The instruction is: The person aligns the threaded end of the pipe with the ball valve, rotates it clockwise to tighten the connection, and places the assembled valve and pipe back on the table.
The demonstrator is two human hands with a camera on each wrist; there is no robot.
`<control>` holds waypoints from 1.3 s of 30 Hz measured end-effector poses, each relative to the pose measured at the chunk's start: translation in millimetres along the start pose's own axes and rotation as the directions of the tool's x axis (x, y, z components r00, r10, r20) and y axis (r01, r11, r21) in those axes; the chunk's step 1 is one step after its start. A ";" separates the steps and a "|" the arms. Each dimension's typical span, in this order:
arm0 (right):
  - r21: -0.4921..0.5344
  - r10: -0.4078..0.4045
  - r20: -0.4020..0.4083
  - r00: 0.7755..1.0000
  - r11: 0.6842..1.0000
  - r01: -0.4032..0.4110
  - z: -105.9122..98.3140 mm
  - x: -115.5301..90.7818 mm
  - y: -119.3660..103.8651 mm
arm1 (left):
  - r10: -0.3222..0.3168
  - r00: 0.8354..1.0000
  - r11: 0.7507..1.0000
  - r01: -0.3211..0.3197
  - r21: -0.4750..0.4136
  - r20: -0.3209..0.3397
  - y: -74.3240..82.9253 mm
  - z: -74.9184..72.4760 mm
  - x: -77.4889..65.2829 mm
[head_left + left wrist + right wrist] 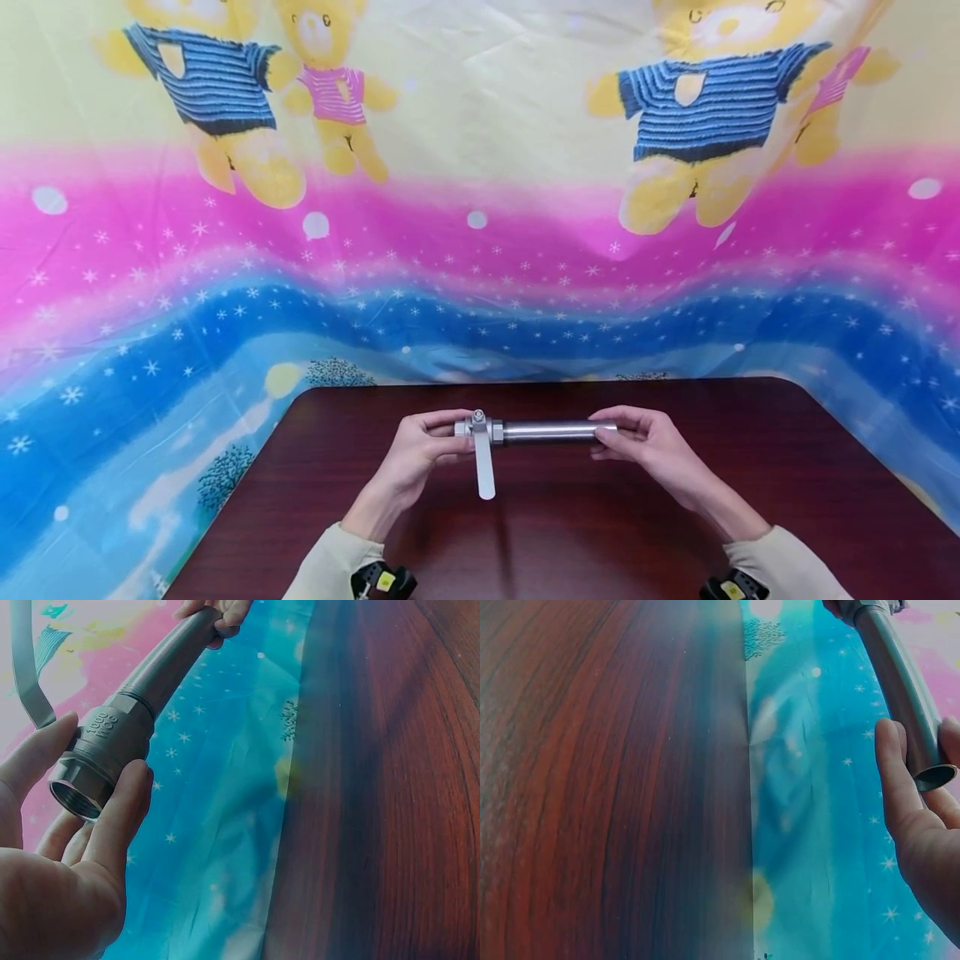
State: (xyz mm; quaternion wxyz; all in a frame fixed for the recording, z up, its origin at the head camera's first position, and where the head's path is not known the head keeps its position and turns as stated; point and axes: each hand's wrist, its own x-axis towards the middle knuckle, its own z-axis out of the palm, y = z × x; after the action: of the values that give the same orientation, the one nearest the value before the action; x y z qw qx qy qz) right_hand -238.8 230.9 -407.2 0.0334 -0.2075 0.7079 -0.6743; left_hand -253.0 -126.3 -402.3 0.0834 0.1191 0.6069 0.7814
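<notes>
Over the counter (585, 525), the fingers of our left hand (415, 456) grip a lever valve (105, 739) at nine o'clock, our right hand's (651, 440) pinching the attached pipe (551, 432) at three.

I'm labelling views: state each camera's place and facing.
Head: head-worn, facing forward and down at left hand and right hand; sleeves show.
Left wrist: on that wrist, facing ball valve; left hand, right fingers show.
Right wrist: on that wrist, facing metal pipe; right hand, left fingers show.
Both wrist views share the pipe and tabletop.
</notes>
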 end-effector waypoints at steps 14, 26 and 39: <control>-0.024 0.011 -0.023 1.000 1.000 -0.011 1.6 1.1 3.2 | 0.004 1.000 1.000 -0.004 0.003 0.001 -0.4 -0.2 -1.1; -0.011 -0.002 -0.007 1.000 1.000 0.002 0.2 1.8 -3.7 | 0.009 1.000 1.000 -0.009 -0.012 -0.014 5.3 -0.3 1.6; -0.001 -0.033 -0.002 0.999 0.999 0.033 0.1 -0.8 -2.0 | 0.008 1.000 1.000 -0.008 -0.015 -0.008 3.5 -0.3 1.2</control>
State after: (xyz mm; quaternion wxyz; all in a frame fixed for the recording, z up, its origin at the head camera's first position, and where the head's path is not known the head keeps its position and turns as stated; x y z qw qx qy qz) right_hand -237.5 231.0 -405.4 0.0215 -0.2184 0.7048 -0.6746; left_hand -254.2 -127.1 -398.9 0.0788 0.1176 0.6010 0.7866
